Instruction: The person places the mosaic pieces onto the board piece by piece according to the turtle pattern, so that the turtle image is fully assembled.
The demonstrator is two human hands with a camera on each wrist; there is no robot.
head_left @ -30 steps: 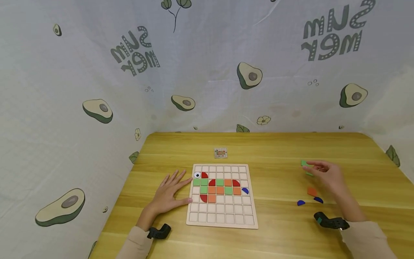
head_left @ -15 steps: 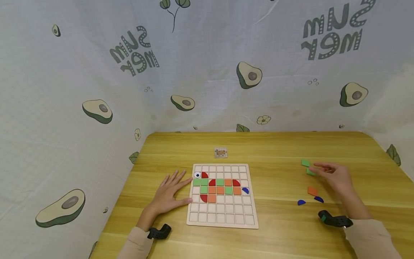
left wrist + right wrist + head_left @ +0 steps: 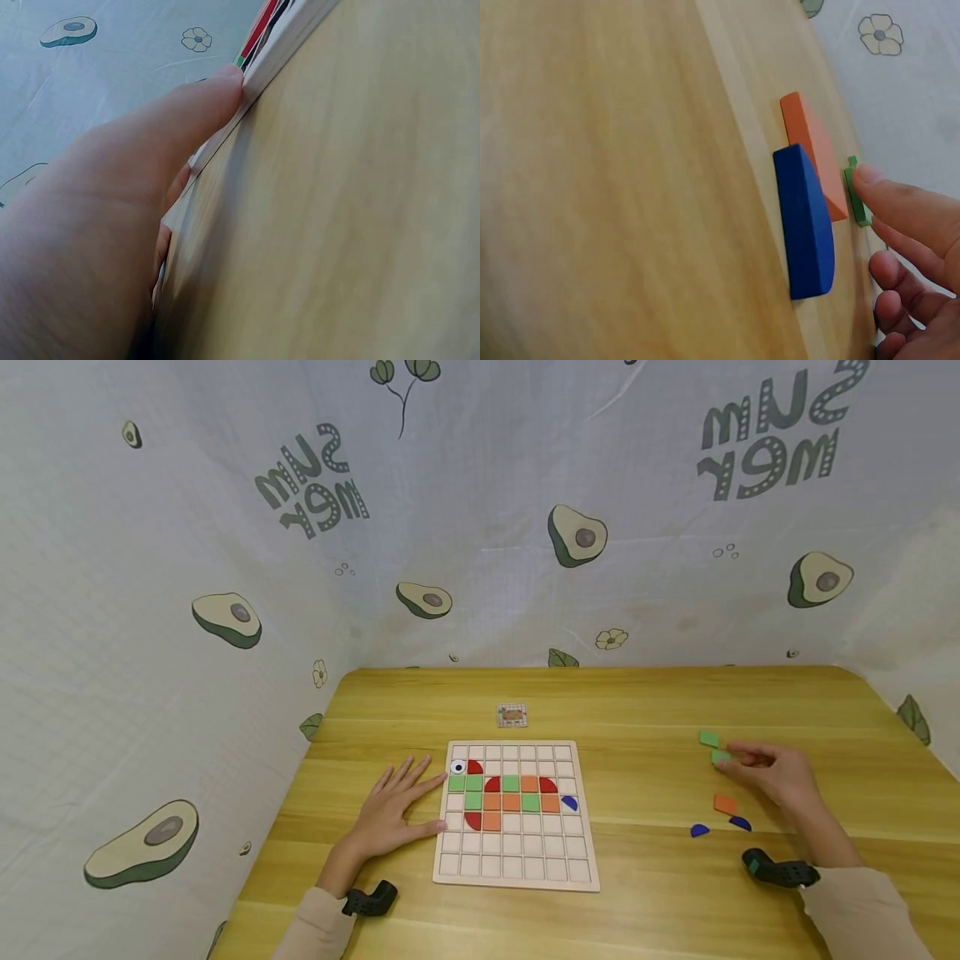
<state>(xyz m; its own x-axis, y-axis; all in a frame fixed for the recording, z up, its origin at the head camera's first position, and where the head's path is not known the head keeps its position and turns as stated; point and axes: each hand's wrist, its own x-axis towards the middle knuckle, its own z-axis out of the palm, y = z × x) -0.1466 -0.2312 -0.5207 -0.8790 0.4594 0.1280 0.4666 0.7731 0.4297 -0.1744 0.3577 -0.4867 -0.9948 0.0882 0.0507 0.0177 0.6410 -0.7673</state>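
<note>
My left hand (image 3: 386, 814) lies spread on the table at the left of a pale wooden grid board (image 3: 525, 864); its thumb and index finger touch the board's edge. On the board sit green, orange and red tiles, a round eye tile (image 3: 458, 767) and a blue half-round tile (image 3: 570, 803). At the right, my right hand (image 3: 776, 777) pinches a green square tile (image 3: 720, 757) at its edges between thumb and index finger, the tile still low at the table. Another green tile (image 3: 708, 738) lies just beyond it. The left wrist view shows my left thumb (image 3: 202, 97) against the board's side.
Nearer me than the green tiles lie an orange tile (image 3: 725, 804) and two blue half-round tiles, one beside the orange tile (image 3: 806, 225) and one farther left (image 3: 700, 831). A small printed card (image 3: 512, 715) lies behind the board. Patterned cloth (image 3: 480, 527) hangs beyond the table.
My right hand has drawn back slightly to the right and nearer me, from over both green tiles to the nearer one. The left hand and the board tiles stay put.
</note>
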